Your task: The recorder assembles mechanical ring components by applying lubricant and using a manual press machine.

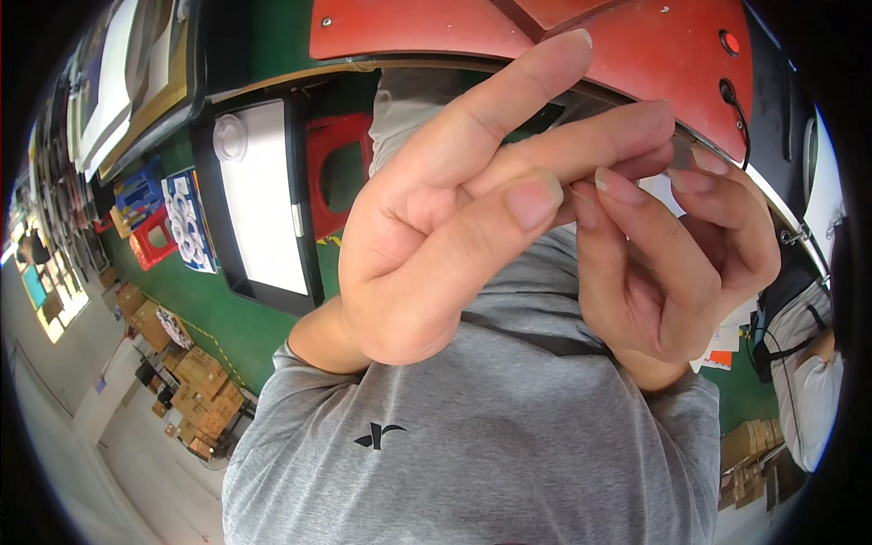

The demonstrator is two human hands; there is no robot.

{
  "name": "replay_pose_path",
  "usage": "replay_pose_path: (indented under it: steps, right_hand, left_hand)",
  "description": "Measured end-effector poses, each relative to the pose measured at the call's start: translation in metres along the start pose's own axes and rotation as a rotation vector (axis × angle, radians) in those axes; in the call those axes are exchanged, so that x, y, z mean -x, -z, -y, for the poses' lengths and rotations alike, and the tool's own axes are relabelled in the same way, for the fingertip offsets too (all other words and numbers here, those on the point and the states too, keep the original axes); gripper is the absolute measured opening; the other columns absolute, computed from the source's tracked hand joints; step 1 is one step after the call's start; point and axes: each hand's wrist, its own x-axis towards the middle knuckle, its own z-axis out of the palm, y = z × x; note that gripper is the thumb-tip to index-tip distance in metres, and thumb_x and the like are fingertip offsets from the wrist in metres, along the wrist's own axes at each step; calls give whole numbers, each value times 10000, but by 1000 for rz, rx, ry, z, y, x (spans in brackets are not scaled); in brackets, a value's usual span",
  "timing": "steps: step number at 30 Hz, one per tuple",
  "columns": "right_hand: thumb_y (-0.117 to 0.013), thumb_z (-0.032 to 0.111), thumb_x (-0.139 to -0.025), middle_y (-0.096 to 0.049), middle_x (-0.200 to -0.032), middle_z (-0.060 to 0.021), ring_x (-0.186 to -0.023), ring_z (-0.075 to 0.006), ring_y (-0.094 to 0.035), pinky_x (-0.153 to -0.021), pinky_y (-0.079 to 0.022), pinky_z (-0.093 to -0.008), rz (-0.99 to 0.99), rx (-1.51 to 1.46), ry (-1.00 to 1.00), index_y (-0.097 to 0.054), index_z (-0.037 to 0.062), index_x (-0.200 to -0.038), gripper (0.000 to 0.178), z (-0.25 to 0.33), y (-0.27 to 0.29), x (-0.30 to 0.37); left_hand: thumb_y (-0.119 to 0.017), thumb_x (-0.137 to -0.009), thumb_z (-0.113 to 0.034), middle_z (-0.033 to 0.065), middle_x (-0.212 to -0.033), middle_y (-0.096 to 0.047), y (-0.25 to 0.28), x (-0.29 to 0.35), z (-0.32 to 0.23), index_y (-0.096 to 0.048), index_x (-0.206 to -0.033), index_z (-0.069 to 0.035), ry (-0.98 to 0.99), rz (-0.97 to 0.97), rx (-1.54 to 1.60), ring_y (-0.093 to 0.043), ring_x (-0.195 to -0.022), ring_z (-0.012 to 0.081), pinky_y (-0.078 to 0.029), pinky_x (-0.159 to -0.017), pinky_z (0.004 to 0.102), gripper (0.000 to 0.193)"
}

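Note:
My left hand is raised close in front of my chest, its index finger stretched out and its other fingers reaching toward my right hand. The left thumb lies across the palm side, its tip near the right fingertips. My right hand is closed, with thumb and index finger pinched together beside the left thumb. Whatever the pinch holds, if anything, is too small or hidden to make out. Beyond both hands lies a red panel with a round red button and a black cable.
To the left, a black-framed tray has a white surface and a clear tape roll on it. A red plastic stool stands beside it. Cardboard boxes are stacked at lower left. A grey-clothed person is at far right.

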Motion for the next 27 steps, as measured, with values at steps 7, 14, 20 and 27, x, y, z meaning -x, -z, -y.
replay_pose_path:
  steps: [7, 14, 20, 27]
  right_hand:
    - [-852, 18, -792, -447, -1219, -133, -1091, -246, -547, -940, -544, -362, -50, 32, 40, -730, 71, -1116, 349, -1, -5, -2]
    - [-845, 26, -796, -464, -1164, -109, -1018, -239, -554, -852, -541, -317, -13, 36, 8, -752, 103, -1093, 320, 4, -2, -3]
    - [-832, 10, -796, -469, -1149, -94, -1014, -242, -555, -828, -545, -304, 5, 8, -5, -763, 127, -1074, 310, 4, -1, -3]
    - [-833, 46, -808, -484, -1127, -70, -1000, -244, -567, -800, -547, -290, 52, 51, 34, -753, 188, -1071, 310, 3, 2, -6]
  left_hand:
    - [-425, -1050, -58, 288, -1381, -592, 4, 0, -1, -222, -1555, 112, 6, 8, -43, -596, -1279, 347, -462, -1095, 407, 571]
    - [-425, -1048, -47, 283, -1391, -587, 2, 2, 0, -213, -1558, 114, 11, -6, 0, -581, -1297, 352, -436, -1121, 415, 574]
    - [-413, -1053, -44, 290, -1395, -581, 3, 3, 2, -199, -1562, 110, -2, 5, 32, -572, -1309, 362, -424, -1132, 432, 573]
    - [-394, -1061, -44, 300, -1416, -560, -6, -1, 3, -179, -1573, 95, 67, -147, 107, -554, -1326, 383, -403, -1149, 453, 572]
